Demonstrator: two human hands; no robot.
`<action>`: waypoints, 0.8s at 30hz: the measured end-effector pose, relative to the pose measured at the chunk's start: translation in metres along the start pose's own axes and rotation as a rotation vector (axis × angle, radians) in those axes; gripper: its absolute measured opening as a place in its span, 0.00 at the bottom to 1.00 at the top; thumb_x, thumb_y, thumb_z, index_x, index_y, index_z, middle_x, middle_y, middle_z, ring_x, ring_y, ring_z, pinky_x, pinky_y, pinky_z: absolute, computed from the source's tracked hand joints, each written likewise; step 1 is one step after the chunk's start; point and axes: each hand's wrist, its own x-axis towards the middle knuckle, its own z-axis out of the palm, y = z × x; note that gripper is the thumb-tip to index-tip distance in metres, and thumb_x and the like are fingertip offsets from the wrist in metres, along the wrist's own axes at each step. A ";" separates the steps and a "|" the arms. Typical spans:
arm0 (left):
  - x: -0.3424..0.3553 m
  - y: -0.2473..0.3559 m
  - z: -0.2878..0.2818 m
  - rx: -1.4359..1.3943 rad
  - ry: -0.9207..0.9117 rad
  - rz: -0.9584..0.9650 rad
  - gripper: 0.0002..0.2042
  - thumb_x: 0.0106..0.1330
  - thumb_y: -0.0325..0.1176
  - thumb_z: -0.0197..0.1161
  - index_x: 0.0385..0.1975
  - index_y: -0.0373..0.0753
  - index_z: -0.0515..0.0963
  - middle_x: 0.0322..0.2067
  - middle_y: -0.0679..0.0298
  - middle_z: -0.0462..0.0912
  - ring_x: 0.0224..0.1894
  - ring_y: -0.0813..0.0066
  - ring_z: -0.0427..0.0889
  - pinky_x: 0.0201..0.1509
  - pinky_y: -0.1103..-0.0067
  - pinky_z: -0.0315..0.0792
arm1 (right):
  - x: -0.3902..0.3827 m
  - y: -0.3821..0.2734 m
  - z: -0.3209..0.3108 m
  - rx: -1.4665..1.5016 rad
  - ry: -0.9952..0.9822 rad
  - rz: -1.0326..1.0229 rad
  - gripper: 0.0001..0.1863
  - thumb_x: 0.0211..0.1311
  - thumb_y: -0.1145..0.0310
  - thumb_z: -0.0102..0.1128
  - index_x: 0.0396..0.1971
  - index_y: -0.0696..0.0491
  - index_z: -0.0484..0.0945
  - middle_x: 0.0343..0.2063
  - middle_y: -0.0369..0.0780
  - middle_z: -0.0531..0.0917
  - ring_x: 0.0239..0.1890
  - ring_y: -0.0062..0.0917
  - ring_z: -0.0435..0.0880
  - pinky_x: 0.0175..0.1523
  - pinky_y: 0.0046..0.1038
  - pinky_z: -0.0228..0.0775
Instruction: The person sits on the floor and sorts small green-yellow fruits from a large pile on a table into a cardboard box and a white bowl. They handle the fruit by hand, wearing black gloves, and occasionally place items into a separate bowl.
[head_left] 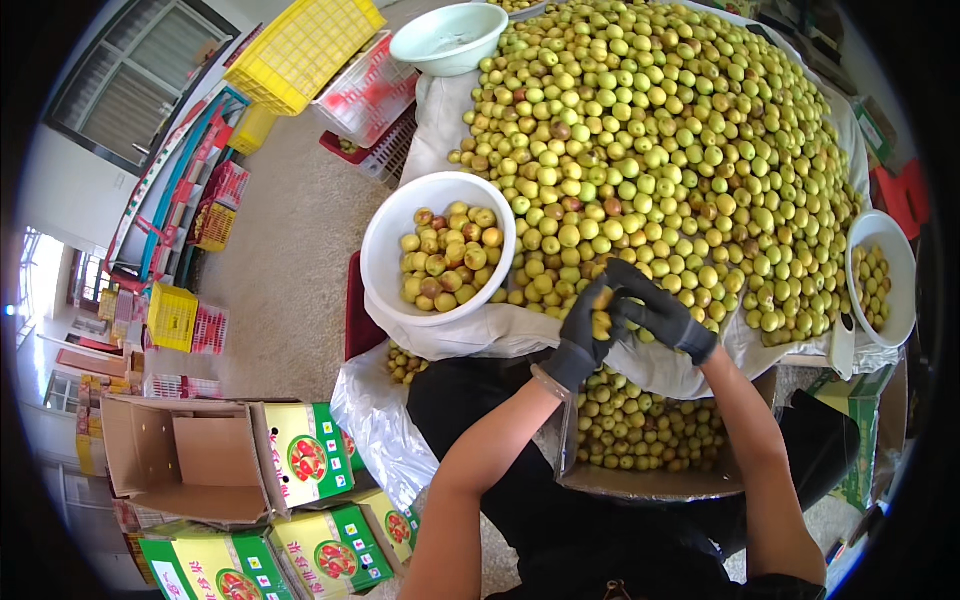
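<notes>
A broad heap of green-yellow jujubes (650, 150), some browned, lies on a white cloth in front of me. At its near edge my two dark-gloved hands meet. My left hand (580, 338) is closed around jujubes (602, 322), whose yellow skins show between the fingers. My right hand (662, 312) bends its fingers in against the left; what they grip, if anything, is hidden. Beneath my wrists, a lined cardboard box (650, 484) between my legs holds many more jujubes. A white basin (376, 255) of browner jujubes stands left of my hands.
Another white basin (905, 300) with some jujubes is at the right edge. A pale green basin (440, 45) sits at the far left of the heap. An open cardboard carton (130, 440) and printed fruit boxes (330, 550) stand lower left. Yellow crates (300, 55) are beyond.
</notes>
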 end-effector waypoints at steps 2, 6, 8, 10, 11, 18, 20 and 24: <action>0.032 0.062 -0.051 -0.233 0.020 0.438 0.15 0.65 0.48 0.53 0.34 0.42 0.71 0.23 0.66 0.74 0.21 0.74 0.74 0.19 0.81 0.69 | -0.006 0.018 -0.015 -0.014 0.222 0.005 0.24 0.66 0.63 0.52 0.59 0.55 0.64 0.57 0.43 0.69 0.55 0.26 0.71 0.57 0.26 0.63; 0.015 0.121 -0.054 -0.399 0.136 0.817 0.29 0.66 0.57 0.45 0.51 0.34 0.62 0.47 0.51 0.70 0.45 0.61 0.75 0.51 0.71 0.75 | -0.027 0.031 -0.055 0.021 0.390 0.177 0.21 0.65 0.64 0.53 0.55 0.56 0.68 0.51 0.39 0.74 0.53 0.22 0.71 0.58 0.24 0.62; 0.009 0.106 -0.049 -0.447 0.174 0.763 0.30 0.67 0.54 0.45 0.59 0.34 0.57 0.54 0.48 0.66 0.51 0.57 0.73 0.57 0.69 0.72 | -0.033 0.038 -0.069 -0.190 0.469 0.099 0.19 0.64 0.65 0.54 0.53 0.56 0.70 0.49 0.39 0.75 0.53 0.22 0.71 0.57 0.24 0.63; 0.008 0.080 -0.036 -0.372 0.176 0.667 0.37 0.66 0.53 0.48 0.63 0.29 0.47 0.59 0.45 0.61 0.57 0.53 0.69 0.59 0.68 0.69 | -0.037 0.058 -0.093 -0.347 0.638 0.133 0.18 0.62 0.68 0.56 0.51 0.54 0.72 0.45 0.42 0.78 0.49 0.28 0.75 0.53 0.28 0.67; 0.005 0.067 -0.029 -0.331 0.200 0.596 0.34 0.66 0.51 0.50 0.61 0.29 0.52 0.57 0.46 0.64 0.55 0.53 0.71 0.58 0.68 0.70 | -0.032 0.062 -0.106 -0.532 0.681 0.066 0.17 0.61 0.67 0.56 0.49 0.54 0.72 0.45 0.43 0.77 0.49 0.32 0.75 0.52 0.30 0.67; 0.011 -0.036 -0.037 0.290 0.000 -0.184 0.14 0.66 0.39 0.53 0.37 0.32 0.73 0.31 0.56 0.80 0.33 0.69 0.80 0.38 0.74 0.77 | 0.040 0.066 -0.144 -1.007 0.726 0.499 0.28 0.54 0.43 0.56 0.50 0.44 0.72 0.43 0.44 0.79 0.46 0.38 0.77 0.51 0.36 0.67; 0.011 -0.046 -0.025 1.043 -0.321 -0.311 0.14 0.66 0.40 0.54 0.38 0.33 0.75 0.32 0.57 0.79 0.33 0.75 0.79 0.36 0.78 0.76 | 0.066 0.036 -0.122 -0.722 0.421 0.685 0.27 0.53 0.41 0.56 0.48 0.44 0.74 0.38 0.44 0.82 0.42 0.37 0.80 0.48 0.36 0.69; 0.003 -0.098 -0.032 1.516 -0.585 0.016 0.15 0.67 0.42 0.52 0.40 0.35 0.75 0.37 0.57 0.79 0.39 0.71 0.78 0.44 0.75 0.71 | 0.043 0.104 -0.095 -0.931 0.642 0.174 0.24 0.50 0.48 0.63 0.39 0.52 0.80 0.36 0.46 0.81 0.38 0.39 0.79 0.44 0.38 0.70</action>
